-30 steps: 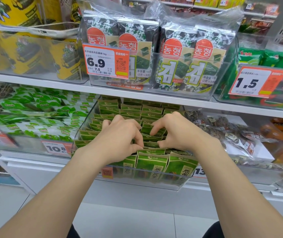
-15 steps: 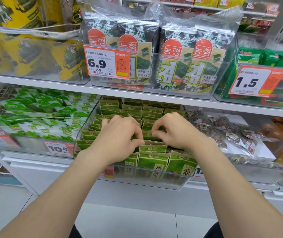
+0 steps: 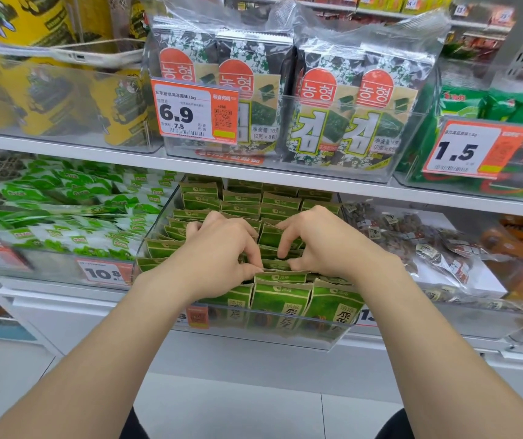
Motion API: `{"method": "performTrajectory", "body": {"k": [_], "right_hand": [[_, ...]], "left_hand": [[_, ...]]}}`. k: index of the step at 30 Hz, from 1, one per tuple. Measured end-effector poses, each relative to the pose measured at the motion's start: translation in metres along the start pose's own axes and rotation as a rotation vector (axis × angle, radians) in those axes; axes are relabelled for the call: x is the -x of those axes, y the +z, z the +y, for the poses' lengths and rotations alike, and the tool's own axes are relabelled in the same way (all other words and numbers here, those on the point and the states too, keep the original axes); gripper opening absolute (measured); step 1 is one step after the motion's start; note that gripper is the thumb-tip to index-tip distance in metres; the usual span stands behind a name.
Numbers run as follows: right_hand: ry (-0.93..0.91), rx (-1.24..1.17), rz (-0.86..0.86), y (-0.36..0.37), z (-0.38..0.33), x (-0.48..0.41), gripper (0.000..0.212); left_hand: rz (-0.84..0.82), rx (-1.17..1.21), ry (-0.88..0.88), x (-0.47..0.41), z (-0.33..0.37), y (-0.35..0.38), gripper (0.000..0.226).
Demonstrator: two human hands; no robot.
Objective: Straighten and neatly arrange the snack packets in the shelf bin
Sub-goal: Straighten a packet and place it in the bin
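— Where are the snack packets (image 3: 280,296)?
— Upright in the clear shelf bin (image 3: 154,245) on the lower shelf, in rows running near to far.
— And the hands?
— The left hand (image 3: 219,251) and right hand (image 3: 323,242) meet over the middle rows, fingers curled and pinching packet tops.
— How far along?
— The far rows and the near front row look squared. The middle ones under the hands lean and overlap, so I'd judge past halfway.
— Around it?
— To the left pale green bags (image 3: 63,204), to the right brown bags (image 3: 412,236), above them seaweed packs (image 3: 342,99)
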State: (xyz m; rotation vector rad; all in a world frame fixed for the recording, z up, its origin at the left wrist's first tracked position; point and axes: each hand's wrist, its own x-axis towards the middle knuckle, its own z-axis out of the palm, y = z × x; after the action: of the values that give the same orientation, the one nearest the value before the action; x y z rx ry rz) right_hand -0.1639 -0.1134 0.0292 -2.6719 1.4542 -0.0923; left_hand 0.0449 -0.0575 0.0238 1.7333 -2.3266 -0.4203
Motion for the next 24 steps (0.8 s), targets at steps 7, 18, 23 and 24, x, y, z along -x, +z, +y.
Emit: {"method": "performTrajectory", "body": {"k": [7, 18, 23, 24], "right_hand": [[-0.074, 0.115, 0.057, -0.002, -0.004, 0.001, 0.02], [-0.109, 0.15, 0.128, 0.006, 0.0, 0.007, 0.01], [-0.007, 0.077, 0.251, 0.011, 0.006, 0.002, 0.011], [0.017, 0.066, 0.279, 0.011, 0.007, 0.001, 0.012]], "left_hand": [[0.123, -0.035, -0.009, 0.003, 0.002, 0.004, 0.011], [0.173, -0.022, -0.021, 0.004, 0.001, 0.007, 0.011], [0.244, -0.002, 0.002, 0.003, 0.003, 0.007, 0.014], [0.259, 0.001, 0.001, 0.003, 0.003, 0.007, 0.015]]}}
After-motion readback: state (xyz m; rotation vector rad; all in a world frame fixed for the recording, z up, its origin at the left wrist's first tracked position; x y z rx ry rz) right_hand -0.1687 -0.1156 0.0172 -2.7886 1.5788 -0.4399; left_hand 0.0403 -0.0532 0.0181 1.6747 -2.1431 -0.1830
